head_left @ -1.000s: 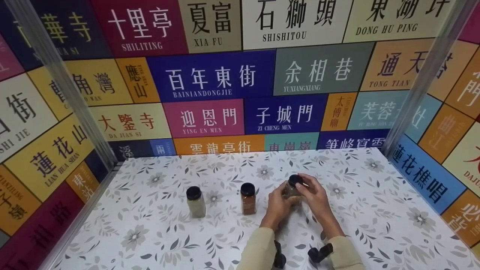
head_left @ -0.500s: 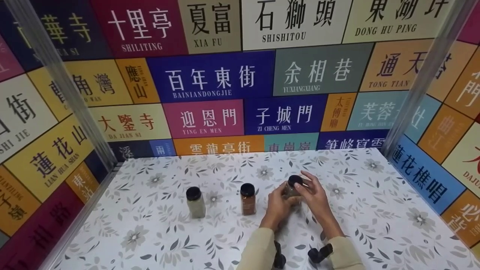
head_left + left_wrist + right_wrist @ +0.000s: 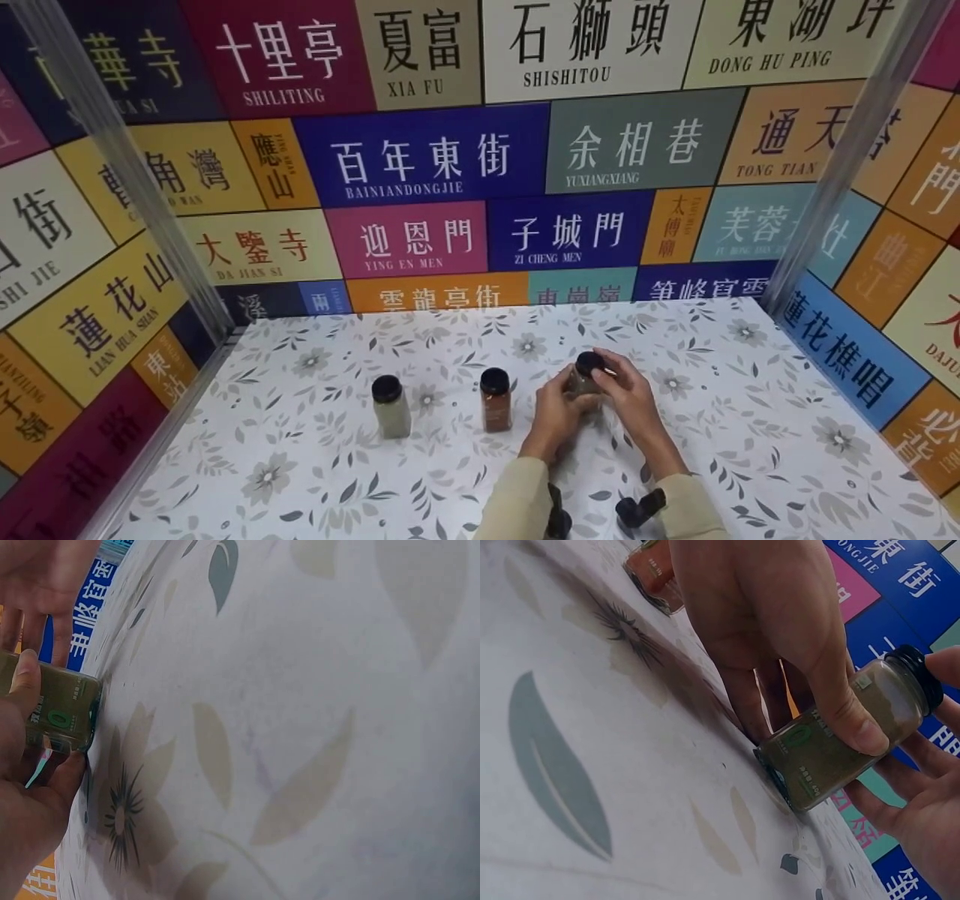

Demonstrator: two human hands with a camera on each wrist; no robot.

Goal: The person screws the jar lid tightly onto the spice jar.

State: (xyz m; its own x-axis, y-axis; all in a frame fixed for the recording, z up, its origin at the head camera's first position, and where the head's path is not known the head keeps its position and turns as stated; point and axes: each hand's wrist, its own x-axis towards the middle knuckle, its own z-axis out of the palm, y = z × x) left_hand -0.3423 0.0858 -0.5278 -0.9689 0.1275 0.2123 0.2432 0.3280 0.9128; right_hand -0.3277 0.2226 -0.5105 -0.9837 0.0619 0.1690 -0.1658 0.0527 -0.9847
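Note:
A small glass spice jar [image 3: 582, 384] with grey-brown powder stands on the floral tabletop, its black lid [image 3: 589, 361] on top. My left hand [image 3: 557, 411] grips the jar's body; in the left wrist view its thumb [image 3: 27, 675] presses on the glass. My right hand [image 3: 631, 394] is at the lid, with thumb and fingers on either side of it. In the right wrist view the right thumb [image 3: 946, 666] touches the black lid's rim, and the other right fingers spread beyond the jar. Powder reaches well up the glass there.
A jar of orange-red powder [image 3: 496, 409] stands left of my hands, and a jar of pale green powder [image 3: 393, 416] farther left, both with black lids. Colourful sign panels [image 3: 420, 157] wall the back and sides of the floral table [image 3: 315, 420].
The right fingers lifted slightly away from the lid half a second ago and are now closer round it again. The left hand and all the jars keep their places.

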